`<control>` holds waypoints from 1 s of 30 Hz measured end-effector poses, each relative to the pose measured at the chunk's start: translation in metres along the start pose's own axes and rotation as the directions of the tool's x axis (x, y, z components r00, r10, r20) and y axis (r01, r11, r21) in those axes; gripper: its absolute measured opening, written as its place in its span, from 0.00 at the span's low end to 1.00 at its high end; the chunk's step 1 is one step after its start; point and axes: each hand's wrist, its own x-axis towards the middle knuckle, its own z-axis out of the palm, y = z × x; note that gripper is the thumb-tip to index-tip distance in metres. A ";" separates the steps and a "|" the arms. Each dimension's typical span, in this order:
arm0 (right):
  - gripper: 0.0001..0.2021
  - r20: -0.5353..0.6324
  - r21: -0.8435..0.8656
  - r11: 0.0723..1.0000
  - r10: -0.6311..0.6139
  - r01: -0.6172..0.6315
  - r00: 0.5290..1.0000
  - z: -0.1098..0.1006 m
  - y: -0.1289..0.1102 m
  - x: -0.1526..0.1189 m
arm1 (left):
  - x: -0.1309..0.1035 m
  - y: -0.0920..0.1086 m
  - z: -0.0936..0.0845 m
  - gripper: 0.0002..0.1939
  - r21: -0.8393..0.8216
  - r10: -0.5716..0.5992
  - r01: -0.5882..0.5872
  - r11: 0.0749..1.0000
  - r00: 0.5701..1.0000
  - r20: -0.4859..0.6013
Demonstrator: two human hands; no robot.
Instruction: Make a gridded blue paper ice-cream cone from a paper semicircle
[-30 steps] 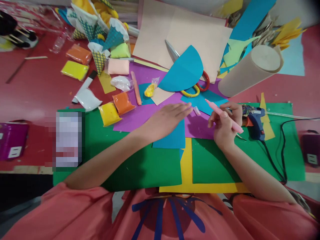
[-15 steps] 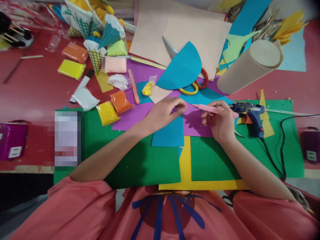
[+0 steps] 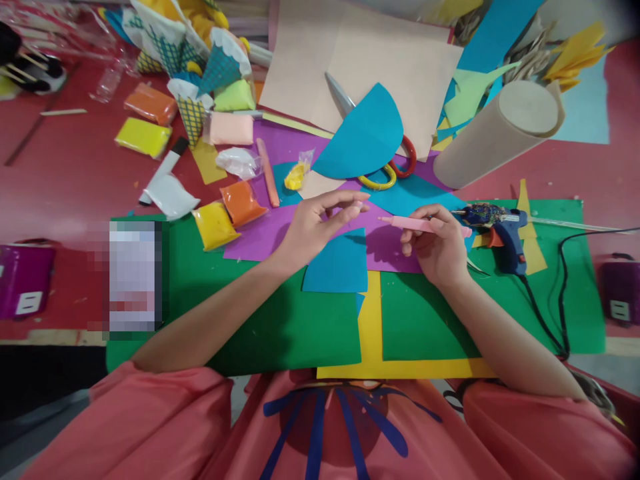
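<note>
My right hand [image 3: 436,243] is closed around a pink pen-like tool [image 3: 407,224], its thin tip pointing left. Opposite that tip, my left hand [image 3: 323,223] has thumb and fingers brought together in a pinch. A tiny pale bit seems to show at the fingertips, too small to name. Below the left hand lies a blue foam sheet piece [image 3: 340,263] on a purple sheet [image 3: 393,250]. Beyond the hands, a blue fan-shaped piece [image 3: 365,137] rests over scissors [image 3: 377,179] with one red and one yellow handle loop.
At right a blue glue gun [image 3: 511,243] lies on a green sheet [image 3: 565,313], its black cord trailing forward. A beige roll [image 3: 480,143] stands behind it. Several clay packets [image 3: 216,227] and decorated cones [image 3: 190,110] occupy the left; a blurred-out phone-like rectangle [image 3: 133,277] lies nearer.
My left hand has rotated a little, bringing its pinched fingertips into clearer view. The pink tool has shifted slightly left, with its tip a bit lower.
</note>
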 end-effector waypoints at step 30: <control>0.24 0.331 0.155 0.974 0.108 -0.167 0.937 0.018 0.006 -0.011 | -0.021 0.009 -0.009 0.18 0.130 0.207 -0.198 0.972 0.976 -0.063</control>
